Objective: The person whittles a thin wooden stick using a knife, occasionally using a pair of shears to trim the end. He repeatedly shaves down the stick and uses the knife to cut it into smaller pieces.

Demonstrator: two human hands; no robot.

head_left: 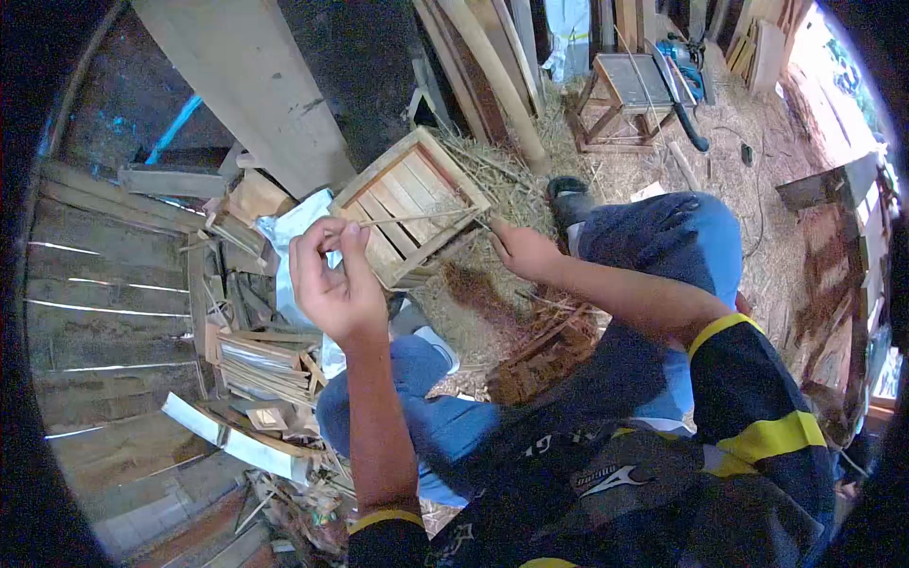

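Note:
My left hand (336, 276) is closed in a pinch, thumb and forefinger together on one end of a thin pale wooden strip (417, 219). That strip runs to the right, above a slatted wooden crate (402, 156), toward my right hand (525, 250). My right hand is closed near the strip's far end and the crate's right corner; a small dark thing shows at its fingertips, too small to name. Beneath both hands the crate sits tilted in view, with pale slats and dark gaps between them.
Straw and shavings cover the ground (748, 180). A small wooden stool (630, 80) stands at the back right, with a long dark-handled tool on it. Boards lean at the back, including one wide plank (246, 85). Wood scraps (265, 364) are piled at left.

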